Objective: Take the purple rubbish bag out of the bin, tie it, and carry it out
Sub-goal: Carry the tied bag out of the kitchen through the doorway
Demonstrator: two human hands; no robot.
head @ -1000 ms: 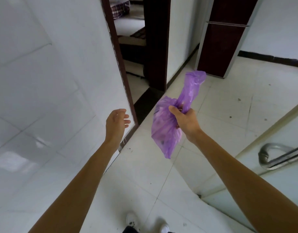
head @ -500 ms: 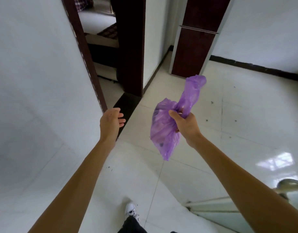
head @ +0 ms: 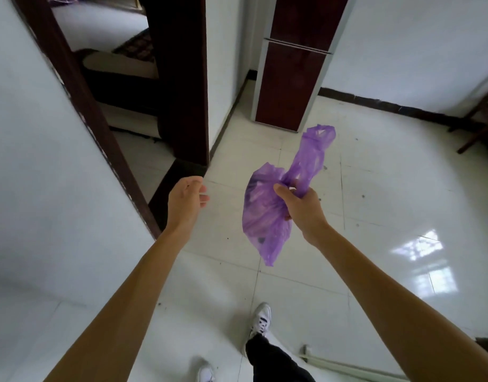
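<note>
Only one purple bag (head: pixel 265 216), right hand (head: pixel 302 208) gripping.

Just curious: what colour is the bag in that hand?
Purple, see-through plastic bag, clearest in the head view, held by the right hand.

bright daylight, window glare on the glossy floor (head: pixel 419 260), motion blur and wide-angle bending at the edges

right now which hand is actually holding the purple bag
The right hand, fist closed around the purple bag at its gathered neck. The left hand hangs beside it, holding nothing.
</note>
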